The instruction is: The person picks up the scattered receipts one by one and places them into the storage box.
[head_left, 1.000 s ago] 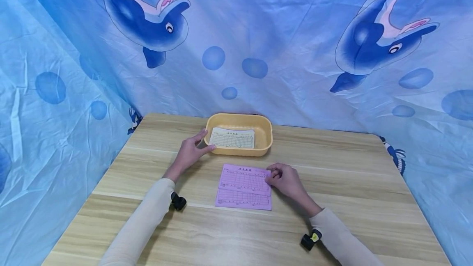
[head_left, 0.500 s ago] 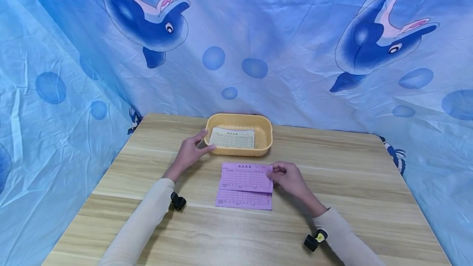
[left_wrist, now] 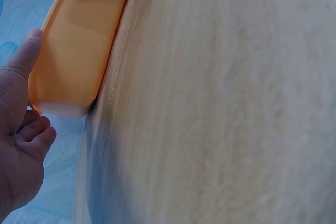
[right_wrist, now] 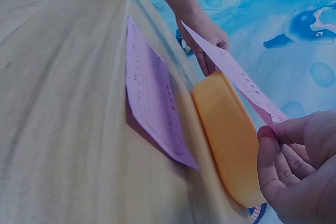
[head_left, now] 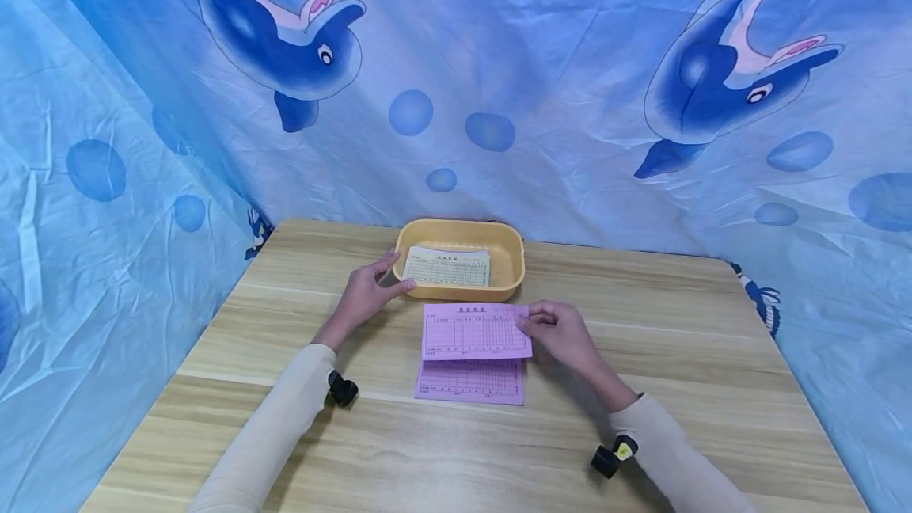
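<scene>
My right hand (head_left: 566,335) pinches the right edge of a pink printed form slip (head_left: 473,335) between thumb and fingers. In the right wrist view this slip (right_wrist: 231,72) is raised off the table. A second pink slip (head_left: 470,386) lies on the table, its upper part covered by the raised one in the head view. My left hand (head_left: 365,291) grips the left end of a yellow-orange plastic basket (head_left: 507,260), thumb at the front and fingers round the corner. White printed slips (head_left: 449,267) lie inside the basket, with a pinkish edge showing behind them.
The wooden table (head_left: 677,355) has the basket near its back edge. Behind it hangs a blue curtain (head_left: 570,204) with dolphin prints, also closing off both sides.
My right hand has lifted the upper pink slip and moved it slightly away from me toward the basket, uncovering more of the lower slip. The left hand and basket stay put.
</scene>
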The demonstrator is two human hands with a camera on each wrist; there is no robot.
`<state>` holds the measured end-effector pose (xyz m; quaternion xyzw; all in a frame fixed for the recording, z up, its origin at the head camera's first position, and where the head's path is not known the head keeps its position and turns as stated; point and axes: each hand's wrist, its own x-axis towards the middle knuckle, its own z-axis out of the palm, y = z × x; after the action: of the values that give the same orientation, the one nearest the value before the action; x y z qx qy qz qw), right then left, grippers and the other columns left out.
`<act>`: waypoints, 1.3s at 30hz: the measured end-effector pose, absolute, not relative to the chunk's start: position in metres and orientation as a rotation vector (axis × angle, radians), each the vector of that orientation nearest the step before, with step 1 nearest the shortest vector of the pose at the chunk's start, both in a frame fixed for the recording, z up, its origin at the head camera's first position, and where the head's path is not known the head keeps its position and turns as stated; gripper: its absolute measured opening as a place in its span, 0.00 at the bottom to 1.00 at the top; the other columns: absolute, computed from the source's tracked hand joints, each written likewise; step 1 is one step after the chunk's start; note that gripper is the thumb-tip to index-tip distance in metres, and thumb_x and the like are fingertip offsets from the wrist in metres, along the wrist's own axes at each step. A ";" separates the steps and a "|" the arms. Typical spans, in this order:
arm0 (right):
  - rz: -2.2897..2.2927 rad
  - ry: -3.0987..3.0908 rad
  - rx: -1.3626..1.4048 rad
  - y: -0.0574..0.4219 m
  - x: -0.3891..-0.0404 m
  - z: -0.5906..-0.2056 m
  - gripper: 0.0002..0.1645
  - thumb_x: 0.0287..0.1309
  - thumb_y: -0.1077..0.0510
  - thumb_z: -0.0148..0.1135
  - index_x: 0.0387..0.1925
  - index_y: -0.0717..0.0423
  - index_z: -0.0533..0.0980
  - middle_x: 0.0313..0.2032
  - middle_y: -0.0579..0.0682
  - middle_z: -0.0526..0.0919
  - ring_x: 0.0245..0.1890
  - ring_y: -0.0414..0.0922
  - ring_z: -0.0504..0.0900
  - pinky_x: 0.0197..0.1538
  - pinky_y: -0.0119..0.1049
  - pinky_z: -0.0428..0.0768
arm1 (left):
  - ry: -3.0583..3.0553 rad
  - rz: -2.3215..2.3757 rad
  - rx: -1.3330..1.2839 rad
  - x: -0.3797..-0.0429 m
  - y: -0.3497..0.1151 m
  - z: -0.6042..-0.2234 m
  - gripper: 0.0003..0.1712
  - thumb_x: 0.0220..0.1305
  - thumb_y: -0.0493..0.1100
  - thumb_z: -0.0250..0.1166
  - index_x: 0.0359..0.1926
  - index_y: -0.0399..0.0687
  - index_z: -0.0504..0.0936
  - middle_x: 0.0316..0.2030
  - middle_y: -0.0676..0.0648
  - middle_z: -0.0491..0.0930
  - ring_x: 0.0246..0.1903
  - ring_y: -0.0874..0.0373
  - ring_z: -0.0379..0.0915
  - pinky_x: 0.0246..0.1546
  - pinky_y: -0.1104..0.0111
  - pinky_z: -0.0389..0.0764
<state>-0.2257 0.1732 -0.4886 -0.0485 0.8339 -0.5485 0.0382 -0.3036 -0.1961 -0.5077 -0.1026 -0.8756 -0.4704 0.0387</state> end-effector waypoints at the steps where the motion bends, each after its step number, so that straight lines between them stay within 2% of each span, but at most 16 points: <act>1: -1.699 2.548 -0.140 0.174 -0.226 -0.487 0.09 0.61 0.61 0.71 0.42 0.61 0.84 0.34 0.51 0.89 0.34 0.41 0.85 0.36 0.29 0.85 | -2.687 -1.440 -0.311 -0.304 -0.196 -0.508 0.51 0.58 0.61 0.76 0.74 0.41 0.67 0.76 0.45 0.61 0.74 0.45 0.58 0.71 0.50 0.68; 10: -1.736 2.549 -0.151 0.175 -0.237 -0.473 0.11 0.62 0.61 0.71 0.44 0.63 0.84 0.37 0.54 0.90 0.35 0.42 0.86 0.39 0.30 0.87 | -2.687 -1.443 -0.303 -0.304 -0.196 -0.508 0.52 0.57 0.63 0.75 0.74 0.43 0.67 0.76 0.45 0.61 0.74 0.44 0.58 0.72 0.51 0.68; 18: -1.747 2.550 -0.153 0.173 -0.248 -0.462 0.14 0.64 0.57 0.71 0.45 0.63 0.83 0.38 0.55 0.90 0.35 0.44 0.88 0.42 0.40 0.90 | -2.678 -1.467 -0.316 -0.304 -0.196 -0.508 0.57 0.51 0.70 0.74 0.74 0.44 0.66 0.76 0.43 0.59 0.75 0.46 0.57 0.73 0.51 0.66; 21: -1.760 2.554 -0.156 0.171 -0.253 -0.457 0.15 0.64 0.56 0.71 0.46 0.63 0.83 0.39 0.56 0.90 0.35 0.44 0.88 0.44 0.44 0.90 | -2.671 -1.469 -0.322 -0.303 -0.196 -0.508 0.56 0.53 0.68 0.75 0.74 0.43 0.67 0.76 0.42 0.60 0.75 0.44 0.57 0.72 0.50 0.67; 24: -1.787 2.560 -0.170 0.169 -0.259 -0.451 0.15 0.64 0.56 0.72 0.46 0.63 0.83 0.39 0.57 0.90 0.34 0.44 0.88 0.43 0.44 0.90 | -2.660 -1.489 -0.329 -0.303 -0.196 -0.507 0.55 0.54 0.65 0.76 0.74 0.43 0.67 0.76 0.40 0.60 0.75 0.44 0.57 0.72 0.50 0.67; 28: -1.800 2.594 -0.192 0.167 -0.267 -0.446 0.14 0.63 0.57 0.72 0.45 0.64 0.83 0.38 0.58 0.90 0.33 0.45 0.88 0.38 0.35 0.89 | -2.652 -1.497 -0.330 -0.304 -0.195 -0.506 0.54 0.54 0.63 0.77 0.74 0.43 0.67 0.76 0.40 0.60 0.75 0.45 0.57 0.73 0.52 0.66; 32: -1.764 2.651 -0.196 0.164 -0.275 -0.444 0.13 0.64 0.58 0.71 0.45 0.63 0.84 0.38 0.58 0.89 0.33 0.45 0.88 0.37 0.32 0.89 | -2.651 -1.498 -0.323 -0.304 -0.194 -0.506 0.53 0.54 0.63 0.77 0.73 0.42 0.67 0.76 0.41 0.60 0.75 0.47 0.57 0.73 0.53 0.66; 39: -1.795 2.702 -0.153 0.160 -0.297 -0.443 0.13 0.63 0.55 0.72 0.43 0.61 0.85 0.38 0.57 0.89 0.34 0.45 0.87 0.40 0.41 0.90 | -2.660 -1.512 -0.304 -0.304 -0.195 -0.506 0.53 0.55 0.63 0.76 0.74 0.43 0.67 0.76 0.42 0.60 0.75 0.47 0.57 0.73 0.54 0.66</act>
<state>-0.2972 0.1603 -0.4434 -0.0470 0.8309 -0.5519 -0.0528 -0.3035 -0.1948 -0.5055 -0.0989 -0.8645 -0.4916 0.0335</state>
